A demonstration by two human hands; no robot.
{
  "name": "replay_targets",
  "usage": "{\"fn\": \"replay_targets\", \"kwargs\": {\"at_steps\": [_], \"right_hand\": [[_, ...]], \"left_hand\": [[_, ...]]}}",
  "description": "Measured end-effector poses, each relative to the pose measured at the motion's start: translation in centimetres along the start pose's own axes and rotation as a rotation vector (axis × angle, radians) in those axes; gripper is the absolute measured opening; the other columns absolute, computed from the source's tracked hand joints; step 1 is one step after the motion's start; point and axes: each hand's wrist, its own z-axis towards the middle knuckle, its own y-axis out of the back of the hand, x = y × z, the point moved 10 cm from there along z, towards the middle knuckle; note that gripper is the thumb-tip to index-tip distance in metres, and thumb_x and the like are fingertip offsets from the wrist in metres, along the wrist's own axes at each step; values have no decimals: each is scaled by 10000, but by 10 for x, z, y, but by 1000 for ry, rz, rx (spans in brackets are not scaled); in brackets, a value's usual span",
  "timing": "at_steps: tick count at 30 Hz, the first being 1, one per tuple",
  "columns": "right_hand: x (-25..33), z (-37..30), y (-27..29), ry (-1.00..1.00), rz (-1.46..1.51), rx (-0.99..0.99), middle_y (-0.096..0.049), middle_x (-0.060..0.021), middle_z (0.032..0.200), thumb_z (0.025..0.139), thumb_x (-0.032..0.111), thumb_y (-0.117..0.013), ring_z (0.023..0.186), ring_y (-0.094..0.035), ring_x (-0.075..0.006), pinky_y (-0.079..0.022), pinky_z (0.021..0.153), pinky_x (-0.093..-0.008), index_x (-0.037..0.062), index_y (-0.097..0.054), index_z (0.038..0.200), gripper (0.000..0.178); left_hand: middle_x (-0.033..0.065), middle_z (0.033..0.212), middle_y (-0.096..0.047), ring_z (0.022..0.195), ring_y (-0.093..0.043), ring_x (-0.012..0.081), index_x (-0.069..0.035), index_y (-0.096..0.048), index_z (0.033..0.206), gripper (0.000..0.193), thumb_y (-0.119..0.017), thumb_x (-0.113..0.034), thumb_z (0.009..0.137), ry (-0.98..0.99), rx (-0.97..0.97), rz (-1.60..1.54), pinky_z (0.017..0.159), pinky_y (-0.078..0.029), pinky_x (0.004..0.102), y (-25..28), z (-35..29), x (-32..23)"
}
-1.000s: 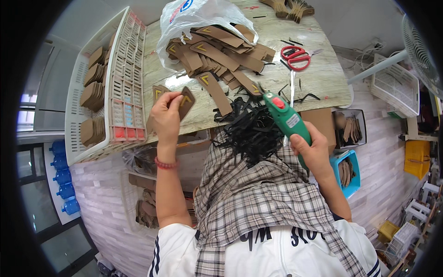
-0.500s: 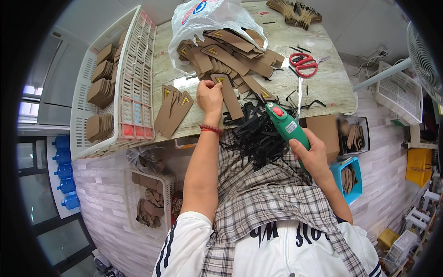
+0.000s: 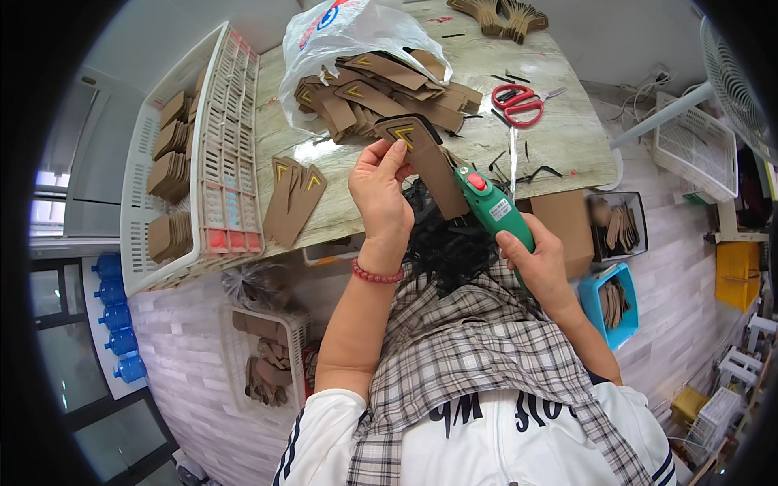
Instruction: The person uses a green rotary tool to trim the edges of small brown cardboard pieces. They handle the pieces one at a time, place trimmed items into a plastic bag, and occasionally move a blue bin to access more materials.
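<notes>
My left hand (image 3: 382,194) pinches a brown strip (image 3: 438,180) between thumb and fingers. The strip has a yellow V mark and a black edging around its far end, and it slants down toward the right. My right hand (image 3: 541,263) is wrapped round a green handheld power tool (image 3: 501,215) with a red button. The tool's front end lies beside the strip's right edge; its working tip is hard to make out. Below the strip, a heap of black trimmings (image 3: 454,253) spreads over the table edge and my checked apron (image 3: 462,340).
A white plastic bag (image 3: 365,36) spills a pile of brown strips (image 3: 344,113). A few marked strips (image 3: 293,209) lie at left beside a white crate (image 3: 231,146). Red-handled scissors (image 3: 523,112) rest at right. A blue bin (image 3: 596,304) stands below the table, a fan (image 3: 741,89) far right.
My left hand has lifted the brown strip off the table and brought it nearer and to the right. The green tool has shifted slightly left, now close to the strip.
</notes>
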Motion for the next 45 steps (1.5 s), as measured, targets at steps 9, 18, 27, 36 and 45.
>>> {"fn": "replay_targets", "kwargs": {"at_steps": [9, 18, 27, 36, 45], "right_hand": [[-1, 0, 8, 7, 69, -4, -563, 5, 690, 859, 315, -706, 572, -494, -51, -409, 515, -219, -10, -611, 1098, 414], [2, 0, 11, 10, 58, -15, -560, 6, 684, 860, 309, -704, 567, -497, -50, -407, 510, -215, -9, -611, 1100, 409], [5, -1, 12, 19, 52, 17, -563, 7, 692, 858, 320, -705, 578, -506, -51, -412, 517, -216, -13, -605, 1103, 425], [5, -3, 9, 20, 62, 53, -581, 0, 711, 856, 320, -708, 607, -520, -55, -421, 542, -214, -14, -604, 1116, 435], [5, -2, 7, 32, 62, 60, -587, -1, 725, 857, 307, -709, 623, -513, -52, -413, 554, -213, -7, -615, 1108, 413]], "left_hand": [[72, 878, -682, 737, -644, 143, -9, -614, 951, 64, -612, -47, 900, 62, 60, 19, 686, -533, 287, -9, -11, 27], [73, 814, -683, 664, -622, 116, 19, -635, 905, 58, -645, -12, 856, 106, 78, 99, 595, -496, 239, -10, -19, 33], [50, 826, -679, 673, -598, 86, 42, -655, 930, 94, -654, -8, 851, 48, 153, 239, 610, -476, 214, -14, -21, 17], [38, 848, -677, 723, -594, 61, 55, -675, 970, 129, -649, 1, 856, -63, 160, 364, 656, -481, 187, -14, -16, -5], [27, 846, -673, 745, -583, 63, 51, -692, 974, 138, -646, 11, 850, -126, 250, 554, 691, -465, 193, -21, -18, -13]]}}
